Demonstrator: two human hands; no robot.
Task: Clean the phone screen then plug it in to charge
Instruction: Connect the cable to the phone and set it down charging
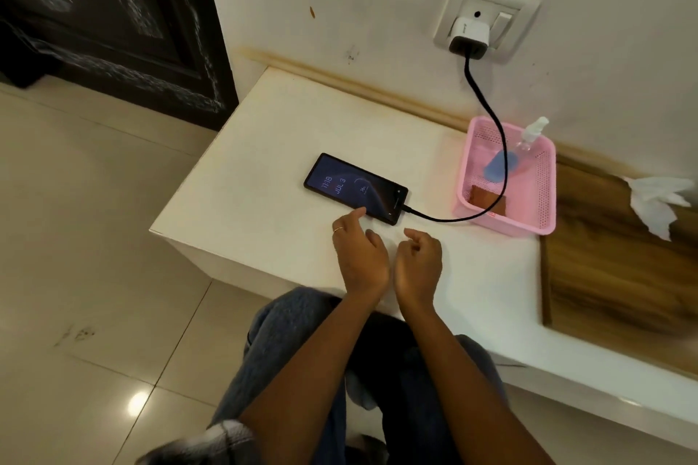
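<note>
From the head view, my only one, I see the phone (355, 188) lying flat near the front of the white table (241, 177), screen up and lit with a clock and date, which I read as charging having begun. The black cable (487, 113) runs from its right end across the pink basket (544, 200) and up to the white charger (468, 38) seated in the wall socket (487, 17); the slack loop suggests the phone was set where the lead reaches without strain. My left hand (359, 253) holds nothing, its forefinger stretched out and touching or nearly touching the near edge of the screen, probably to wake or check it. My right hand (419, 260) hangs just beside it, fingers loosely curled and empty. The spray bottle (528, 142) and a blue cloth-like thing (498, 164) sit in the basket, so I judge the cleaning done. A crumpled tissue (657, 200) lies well apart on the wooden surface (612, 268). The small screen figures are too fine to read surely, the brown item in the basket is unclear, and the table's right end runs out of frame.
</note>
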